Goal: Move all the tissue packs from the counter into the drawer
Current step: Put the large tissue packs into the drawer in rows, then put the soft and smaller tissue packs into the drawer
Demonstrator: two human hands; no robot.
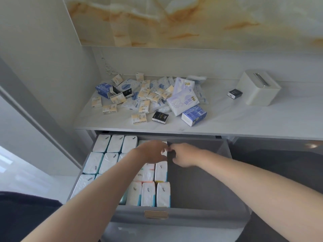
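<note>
A heap of small tissue packs (148, 97) in cream, blue, black and white wrappers lies on the pale counter (244, 119), with a larger purple-printed pack (183, 102) and a blue pack (194, 115) at its right. Below, the grey drawer (192, 215) stands pulled out. Its left half holds rows of upright white packs (148, 193); its right half shows bare floor. My left hand (153, 152) lies over a white pack (165, 153) at the right end of the back rows, fingers curled round it. My right hand (181, 156) touches that pack's right edge with its fingertips.
A cream tissue box (260, 88) stands at the counter's right, a lone black pack (235, 93) beside it. The drawer's brass handle (156, 214) faces me. A wall closes the left side, and a marbled panel rises behind the counter.
</note>
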